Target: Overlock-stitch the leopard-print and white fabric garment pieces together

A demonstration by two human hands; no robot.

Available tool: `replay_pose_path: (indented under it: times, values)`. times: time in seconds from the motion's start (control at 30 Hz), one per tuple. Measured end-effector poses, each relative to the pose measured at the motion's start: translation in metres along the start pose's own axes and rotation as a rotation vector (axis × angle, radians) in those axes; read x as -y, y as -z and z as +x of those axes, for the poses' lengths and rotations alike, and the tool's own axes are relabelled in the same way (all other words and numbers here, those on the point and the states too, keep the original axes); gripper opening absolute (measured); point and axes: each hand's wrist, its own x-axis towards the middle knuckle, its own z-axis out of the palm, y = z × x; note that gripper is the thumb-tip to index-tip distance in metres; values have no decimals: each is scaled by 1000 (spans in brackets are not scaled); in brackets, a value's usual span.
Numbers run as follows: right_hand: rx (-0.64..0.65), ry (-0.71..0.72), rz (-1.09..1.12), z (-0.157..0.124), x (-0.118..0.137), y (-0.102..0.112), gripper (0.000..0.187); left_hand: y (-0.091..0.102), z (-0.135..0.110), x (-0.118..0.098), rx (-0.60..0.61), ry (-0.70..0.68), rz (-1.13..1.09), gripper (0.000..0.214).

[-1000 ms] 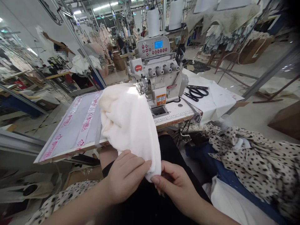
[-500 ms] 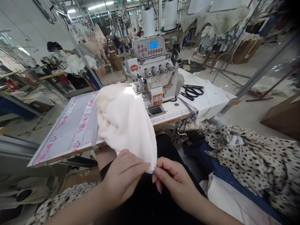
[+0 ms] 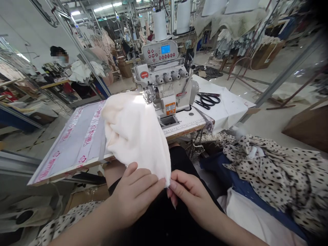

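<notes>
A cream fleecy fabric piece (image 3: pixel 135 136) lies bunched over the edge of a grey board with pink printing (image 3: pixel 77 143), its folds reaching the presser foot of a white overlock sewing machine (image 3: pixel 164 80). My left hand (image 3: pixel 134 196) holds the fabric's lower edge between thumb and fingers. My right hand (image 3: pixel 191 193) pinches the fabric's lower corner from the other side, with long nails showing. Both hands sit over my black-clad lap (image 3: pixel 164 218). The fabric's far end is hidden under its own folds.
Black-handled scissors (image 3: pixel 207 99) rest on white cloth (image 3: pixel 222 106) right of the machine. A heap of spotted fabric (image 3: pixel 276 171) lies at my right over dark blue cloth. A co-worker (image 3: pixel 58 56) stands at the far left among garment racks.
The fabric's lower corner has risen and my hands have drawn closer together around it. The whole view has shifted slightly left. The co-worker's raised arm has come down.
</notes>
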Motion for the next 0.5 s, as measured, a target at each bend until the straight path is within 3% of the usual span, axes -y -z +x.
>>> replay_pose_path:
  times: [0.33,0.43,0.5]
  values:
    - [38,1,149,0,-8,4,56,-10,4,-7,-76,40,26,19]
    - [62,13,77,-4,-3,6,58,-10,3,-8,-75,64,24,18]
    - [31,98,-126,-5,1,8,45,-9,4,-8,-75,94,-10,18]
